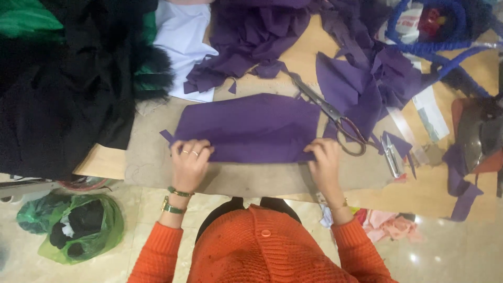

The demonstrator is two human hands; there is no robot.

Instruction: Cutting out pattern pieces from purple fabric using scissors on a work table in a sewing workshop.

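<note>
Wooden desk (298,63) carries purple scraps (251,31) and a black fabric heap (57,94), cut off at the top edge. At the near edge lies a folded purple cloth piece (246,128). The left hand (189,160) pinches its lower left corner, fingertips curled under and hidden; the right hand (324,157) presses its lower right corner. Scissors (335,118) lie just beside.
</note>
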